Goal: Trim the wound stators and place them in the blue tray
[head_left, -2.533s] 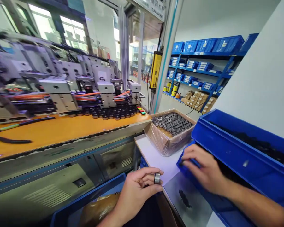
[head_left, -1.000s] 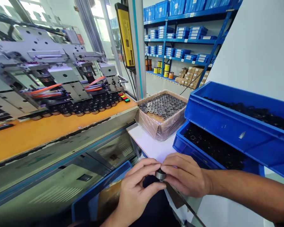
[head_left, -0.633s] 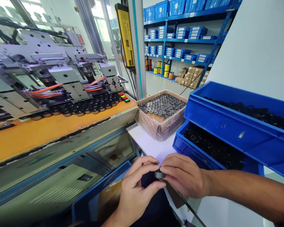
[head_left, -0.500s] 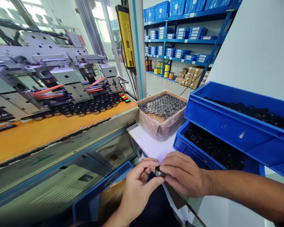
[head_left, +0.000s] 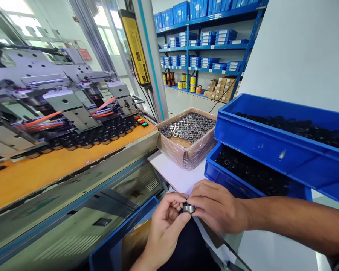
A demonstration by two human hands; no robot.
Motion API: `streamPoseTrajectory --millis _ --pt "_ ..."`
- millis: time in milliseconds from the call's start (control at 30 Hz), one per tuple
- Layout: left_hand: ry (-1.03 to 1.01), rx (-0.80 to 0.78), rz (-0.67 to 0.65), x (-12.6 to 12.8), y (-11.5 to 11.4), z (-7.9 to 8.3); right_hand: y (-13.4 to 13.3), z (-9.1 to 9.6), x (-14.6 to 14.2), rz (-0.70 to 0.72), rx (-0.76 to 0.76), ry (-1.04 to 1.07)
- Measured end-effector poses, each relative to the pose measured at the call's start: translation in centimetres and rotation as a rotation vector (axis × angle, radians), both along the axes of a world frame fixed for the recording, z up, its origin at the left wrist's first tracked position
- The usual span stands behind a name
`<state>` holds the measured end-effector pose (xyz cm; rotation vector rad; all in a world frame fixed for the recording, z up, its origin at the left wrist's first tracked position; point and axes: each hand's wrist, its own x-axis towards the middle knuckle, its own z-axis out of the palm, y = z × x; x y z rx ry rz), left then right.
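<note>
A small round part with a shiny metal outer ring and a dark top (head_left: 189, 208) is pinched between both hands at the lower middle of the view. My left hand (head_left: 165, 226) grips it from the left, thumb below and forefinger above. From the right, my right hand (head_left: 219, 207) closes its fingertips on the same part. Fingers cover some of its top and sides. Beyond the hands stands a plastic-lined cardboard box (head_left: 183, 158) of many round metal parts (head_left: 196, 126).
At right, a blue bin (head_left: 260, 137) of black parts rests on a lower blue bin (head_left: 214, 169). A machine (head_left: 70, 101) with an orange worktop (head_left: 73, 162) and rows of round parts fills the left. Below are another blue bin (head_left: 97, 259) and a thin dark bar (head_left: 231, 250).
The camera view has turned slightly to the right, so the surroundings shift left. Both hands keep hold of the part, which has tipped so more of its shiny side shows.
</note>
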<state>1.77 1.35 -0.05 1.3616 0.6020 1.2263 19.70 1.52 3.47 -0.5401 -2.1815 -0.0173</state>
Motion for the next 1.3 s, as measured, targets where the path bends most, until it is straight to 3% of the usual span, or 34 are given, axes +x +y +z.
streamPoseTrajectory --millis 133,333,467,567,700,833,933,1033,1167,1300 --pt "-0.021 -0.037 -0.014 0.1 0.2 -0.8 0.2 0.0 0.1 -0.045 -0.012 -0.001" --pt "-0.247 -0.208 -0.277 -0.1 0.5 -1.6 0.2 0.2 0.1 -0.042 -0.064 0.031" --pt "-0.133 -0.067 -0.185 -0.2 0.6 -0.9 0.0 0.3 0.2 -0.05 -0.043 0.006" --pt "-0.014 -0.056 -0.13 -0.3 0.3 -0.6 -0.3 0.4 0.1 -0.052 -0.068 -0.035" --pt "0.2 -0.003 -0.019 -1.4 1.7 0.2 -0.3 -0.1 0.4 -0.191 -0.092 -0.138" --pt "0.657 0.206 0.456 -6.9 7.1 3.6 0.6 -1.0 1.3 -0.33 0.029 -0.191" --pt "0.812 0.166 0.717 -13.5 12.5 6.7 1.0 -1.0 1.7 -0.367 0.107 -0.226" --pt "0.997 0.061 0.947 -19.4 17.0 8.8 1.0 -0.6 1.6 -0.398 0.176 -0.275" --pt "1.144 -0.063 1.029 -23.6 20.1 9.0 1.3 -0.3 1.8 -0.391 0.195 -0.292" --pt "1.16 -0.038 0.999 -24.9 20.1 8.0 2.7 -0.5 4.9 -0.392 0.156 -0.301"
